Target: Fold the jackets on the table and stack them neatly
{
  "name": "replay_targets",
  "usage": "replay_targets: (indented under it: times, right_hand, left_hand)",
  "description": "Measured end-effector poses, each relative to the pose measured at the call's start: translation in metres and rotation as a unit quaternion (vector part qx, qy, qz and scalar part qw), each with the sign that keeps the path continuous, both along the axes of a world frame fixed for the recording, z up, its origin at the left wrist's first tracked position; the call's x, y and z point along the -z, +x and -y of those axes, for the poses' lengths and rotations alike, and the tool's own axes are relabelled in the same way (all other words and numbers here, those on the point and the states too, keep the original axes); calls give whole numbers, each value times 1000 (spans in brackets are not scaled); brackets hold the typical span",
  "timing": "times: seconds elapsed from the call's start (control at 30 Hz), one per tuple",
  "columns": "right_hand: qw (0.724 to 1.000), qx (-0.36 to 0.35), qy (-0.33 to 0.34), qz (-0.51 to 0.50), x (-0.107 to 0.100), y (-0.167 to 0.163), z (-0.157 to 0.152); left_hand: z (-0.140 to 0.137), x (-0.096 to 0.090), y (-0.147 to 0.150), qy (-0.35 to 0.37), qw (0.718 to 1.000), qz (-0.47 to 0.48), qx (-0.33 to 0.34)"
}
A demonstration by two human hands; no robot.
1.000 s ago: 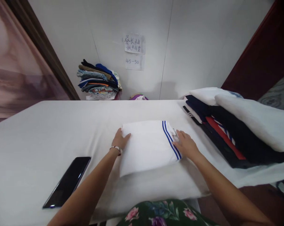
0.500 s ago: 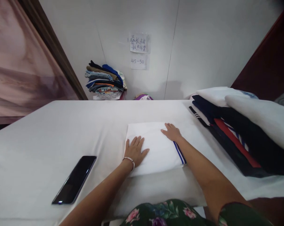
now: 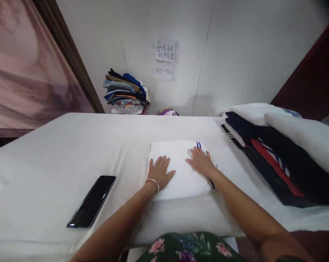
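Observation:
A white folded garment (image 3: 178,178) with blue stripes along its right side lies on the white-covered table (image 3: 99,145) in front of me. My left hand (image 3: 159,171) rests flat on its left part, fingers spread, a bracelet on the wrist. Toward the garment's upper right, my right hand (image 3: 201,160) lies palm down with its fingers apart. Both hands press on the cloth without gripping it. My right wrist and forearm cover part of the striped edge.
A dark phone (image 3: 92,201) lies left of my forearm. Folded clothes (image 3: 270,156) in black, red and white are piled at the right. Against the wall is another clothes stack (image 3: 126,92), with handwritten paper signs (image 3: 166,60) to its right.
My right hand has shifted slightly down the garment. Blue stripes now show at the garment's upper right edge, and its right side looks less even. The whole view has shifted a little.

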State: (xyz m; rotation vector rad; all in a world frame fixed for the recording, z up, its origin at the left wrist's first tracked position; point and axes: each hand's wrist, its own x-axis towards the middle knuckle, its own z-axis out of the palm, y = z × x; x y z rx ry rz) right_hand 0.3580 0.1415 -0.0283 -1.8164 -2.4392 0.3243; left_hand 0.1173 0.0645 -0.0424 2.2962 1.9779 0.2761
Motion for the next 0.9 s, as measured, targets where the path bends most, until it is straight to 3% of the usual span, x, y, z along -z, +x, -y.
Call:
replay_targets:
  times: [0.13, 0.4, 0.6, 0.77, 0.9]
  right_hand:
    - [999, -30, 27, -11, 14, 7, 28]
    - [998, -26, 42, -24, 14, 13, 29]
    - [998, -9, 59, -36, 25, 33, 48]
    - [994, 43, 83, -51, 38, 52, 65]
    - [992, 86, 54, -77, 41, 59, 71]
  left_hand:
    - [0, 0, 2, -10, 1000, 2, -4]
    - [4, -4, -9, -20, 998, 31, -47]
    - [26, 12, -28, 7, 990, 95, -100]
    - [48, 16, -32, 36, 964, 197, -172]
    - [62, 2, -32, -41, 912, 329, -241]
